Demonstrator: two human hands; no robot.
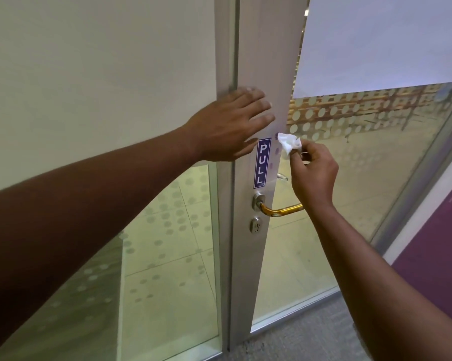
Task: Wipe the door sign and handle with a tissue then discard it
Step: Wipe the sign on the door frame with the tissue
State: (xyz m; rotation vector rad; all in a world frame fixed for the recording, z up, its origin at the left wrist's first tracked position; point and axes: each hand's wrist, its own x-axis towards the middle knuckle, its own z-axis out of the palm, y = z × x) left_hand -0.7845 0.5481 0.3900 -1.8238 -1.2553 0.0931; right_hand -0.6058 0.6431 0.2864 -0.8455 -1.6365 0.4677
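Note:
A blue vertical sign reading PULL is stuck on the grey metal door stile. Below it a brass lever handle juts right from a round silver rose, with a keyhole underneath. My right hand pinches a crumpled white tissue just right of the sign's top, at the stile's edge. My left hand lies flat, fingers spread, on the stile above and left of the sign, its thumb touching the sign's upper left corner. My right wrist hides the handle's far end.
The door has a glass pane with frosted dots and a frosted band on top. A fixed glass panel and cream wall are to the left. A purple wall stands at the right. Grey carpet covers the floor.

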